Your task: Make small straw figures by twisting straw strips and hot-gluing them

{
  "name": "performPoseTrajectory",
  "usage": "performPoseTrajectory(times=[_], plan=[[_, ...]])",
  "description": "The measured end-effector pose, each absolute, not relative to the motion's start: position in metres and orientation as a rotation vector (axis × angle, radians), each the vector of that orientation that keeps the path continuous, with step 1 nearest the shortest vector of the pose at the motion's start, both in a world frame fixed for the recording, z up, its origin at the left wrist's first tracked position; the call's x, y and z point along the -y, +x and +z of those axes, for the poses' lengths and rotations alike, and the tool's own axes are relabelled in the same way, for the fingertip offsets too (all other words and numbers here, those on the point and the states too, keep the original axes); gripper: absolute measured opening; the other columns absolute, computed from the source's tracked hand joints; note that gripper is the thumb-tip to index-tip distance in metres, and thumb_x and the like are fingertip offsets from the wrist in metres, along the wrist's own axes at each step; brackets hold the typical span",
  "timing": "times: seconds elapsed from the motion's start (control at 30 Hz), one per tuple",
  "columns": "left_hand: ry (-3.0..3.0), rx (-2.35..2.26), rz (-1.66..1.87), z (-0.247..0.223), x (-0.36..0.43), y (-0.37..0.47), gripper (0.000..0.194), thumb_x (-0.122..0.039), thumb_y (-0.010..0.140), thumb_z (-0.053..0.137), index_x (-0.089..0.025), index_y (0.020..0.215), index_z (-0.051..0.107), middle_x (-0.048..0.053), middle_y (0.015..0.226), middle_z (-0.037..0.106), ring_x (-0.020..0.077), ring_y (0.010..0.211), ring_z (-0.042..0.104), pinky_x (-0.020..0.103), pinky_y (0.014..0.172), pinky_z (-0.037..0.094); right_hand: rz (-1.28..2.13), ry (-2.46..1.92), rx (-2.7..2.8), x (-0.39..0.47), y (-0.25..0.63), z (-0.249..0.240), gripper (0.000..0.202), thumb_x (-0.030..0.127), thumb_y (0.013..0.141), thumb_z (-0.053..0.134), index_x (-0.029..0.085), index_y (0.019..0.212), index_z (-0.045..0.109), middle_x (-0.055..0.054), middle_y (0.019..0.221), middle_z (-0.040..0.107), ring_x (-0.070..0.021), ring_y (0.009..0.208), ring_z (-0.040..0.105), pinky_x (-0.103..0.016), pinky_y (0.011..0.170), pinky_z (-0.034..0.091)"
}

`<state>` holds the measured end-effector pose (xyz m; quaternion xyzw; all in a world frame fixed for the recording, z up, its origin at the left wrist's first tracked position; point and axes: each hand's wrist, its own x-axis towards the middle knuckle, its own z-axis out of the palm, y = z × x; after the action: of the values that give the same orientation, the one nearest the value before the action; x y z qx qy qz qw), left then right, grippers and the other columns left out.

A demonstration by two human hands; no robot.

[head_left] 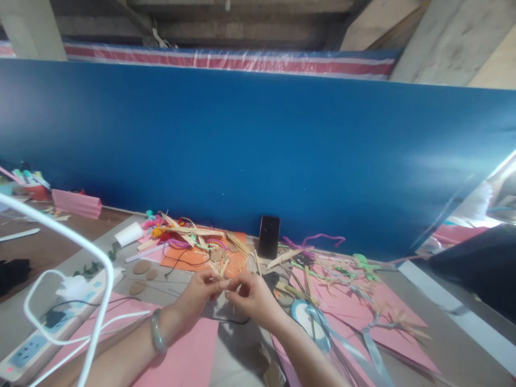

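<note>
My left hand (207,286), with a bangle on the wrist, is closed in a pinch at the middle of the table. Pale yellow, straw-like strips (220,267) stick up from its fingertips. Close against it, my right hand (250,297) also pinches, thumb to forefinger. What lies between the right fingertips is too small to make out. Behind the hands, an orange sheet (181,259) carries a heap of pale dried strips (193,231) and coloured pipe cleaners. A dark-screened phone (269,237) leans upright against the blue panel.
On the left are a power strip (60,328), white cables (107,279), a white cup (129,234) and brown discs (141,266). Pink sheets (185,355) lie on both sides. On the right are a ribbon roll (310,324) and straw flowers (389,317). A blue panel (258,145) closes the back.
</note>
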<state>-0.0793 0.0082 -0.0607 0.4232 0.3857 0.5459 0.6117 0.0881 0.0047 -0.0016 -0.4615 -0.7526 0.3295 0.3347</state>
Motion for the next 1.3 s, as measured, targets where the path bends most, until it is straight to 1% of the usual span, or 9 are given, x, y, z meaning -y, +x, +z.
performPoseTrajectory(times=[0.23, 0.37, 0.47, 0.57, 0.73, 0.87, 1.0, 1.17, 1.3], plan=[[0.998, -0.844, 1.245, -0.055, -0.007, -0.08, 0.038, -0.043, 0.06, 0.086, -0.013, 0.067, 0.064, -0.005, 0.049, 0.051, 0.0065, 0.045, 0.042, 0.019, 0.046, 0.029, 0.885, -1.212, 1.865, -0.008, 0.085, -0.006, 0.008, 0.015, 0.072, 0.063, 0.018, 0.068, 0.07, 0.002, 0.058, 0.063, -0.0103, 0.05, 0.05, -0.022, 0.051, 0.037], [1.032, -0.85, 1.189, -0.051, -0.004, -0.08, 0.04, -0.043, 0.063, 0.085, -0.014, 0.057, 0.057, -0.006, 0.045, 0.048, 0.006, 0.043, 0.041, 0.018, 0.045, 0.029, 1.014, -1.18, 1.727, -0.011, 0.087, -0.005, 0.008, 0.023, 0.075, 0.065, 0.017, 0.071, 0.069, 0.0, 0.063, 0.066, -0.0117, 0.054, 0.054, -0.022, 0.052, 0.04], [1.099, -0.846, 1.16, -0.047, -0.002, -0.078, 0.042, -0.044, 0.066, 0.083, -0.014, 0.054, 0.056, -0.003, 0.046, 0.051, 0.0073, 0.042, 0.045, 0.019, 0.043, 0.03, 1.19, -1.12, 1.686, -0.01, 0.088, -0.001, 0.014, 0.028, 0.079, 0.064, 0.017, 0.071, 0.067, -0.001, 0.063, 0.066, -0.0113, 0.052, 0.055, -0.022, 0.05, 0.04], [1.156, -0.851, 1.163, -0.046, -0.001, -0.076, 0.041, -0.044, 0.066, 0.083, -0.014, 0.052, 0.058, -0.002, 0.046, 0.054, 0.0082, 0.04, 0.047, 0.019, 0.041, 0.032, 1.299, -1.046, 1.681, -0.008, 0.09, 0.002, 0.013, 0.029, 0.078, 0.067, 0.017, 0.074, 0.065, -0.001, 0.067, 0.069, -0.0132, 0.057, 0.061, -0.022, 0.053, 0.043], [1.195, -0.867, 1.194, -0.048, -0.003, -0.077, 0.038, -0.046, 0.065, 0.084, -0.013, 0.056, 0.064, 0.002, 0.046, 0.06, 0.0107, 0.042, 0.053, 0.021, 0.045, 0.041, 1.282, -1.045, 1.699, -0.007, 0.09, 0.001, 0.018, 0.03, 0.073, 0.073, 0.017, 0.079, 0.063, 0.0, 0.068, 0.066, -0.0138, 0.06, 0.062, -0.023, 0.055, 0.045], [1.245, -0.894, 1.198, -0.049, -0.003, -0.078, 0.038, -0.047, 0.066, 0.082, -0.013, 0.057, 0.066, 0.003, 0.049, 0.063, 0.0125, 0.045, 0.057, 0.023, 0.049, 0.045, 1.337, -0.96, 1.599, -0.006, 0.089, 0.004, 0.034, 0.031, 0.071, 0.077, 0.018, 0.098, 0.06, 0.002, 0.073, 0.063, -0.0118, 0.06, 0.061, -0.022, 0.054, 0.044], [1.245, -0.926, 1.189, -0.048, -0.002, -0.077, 0.038, -0.046, 0.067, 0.082, -0.013, 0.056, 0.066, 0.004, 0.05, 0.063, 0.0134, 0.046, 0.058, 0.023, 0.05, 0.045, 1.417, -0.82, 1.464, -0.005, 0.088, 0.006, 0.063, 0.034, 0.073, 0.078, 0.022, 0.124, 0.044, 0.003, 0.079, 0.063, -0.0103, 0.055, 0.061, -0.022, 0.051, 0.044], [1.281, -0.907, 1.195, -0.045, 0.0, -0.076, 0.038, -0.045, 0.07, 0.08, -0.013, 0.054, 0.066, 0.004, 0.05, 0.062, 0.0129, 0.047, 0.057, 0.024, 0.05, 0.045, 1.357, -0.858, 1.393, -0.004, 0.085, 0.003, 0.071, 0.034, 0.07, 0.081, 0.022, 0.125, 0.038, 0.005, 0.076, 0.064, -0.0104, 0.051, 0.06, -0.021, 0.047, 0.042], [1.288, -0.908, 1.201, -0.044, 0.0, -0.077, 0.036, -0.044, 0.07, 0.081, -0.013, 0.057, 0.069, 0.004, 0.05, 0.063, 0.0129, 0.046, 0.057, 0.024, 0.051, 0.045, 1.231, -0.874, 1.359, -0.003, 0.082, 0.002, 0.067, 0.031, 0.074, 0.075, 0.023, 0.129, 0.036, 0.006, 0.07, 0.064, -0.0098, 0.048, 0.056, -0.021, 0.046, 0.04]])
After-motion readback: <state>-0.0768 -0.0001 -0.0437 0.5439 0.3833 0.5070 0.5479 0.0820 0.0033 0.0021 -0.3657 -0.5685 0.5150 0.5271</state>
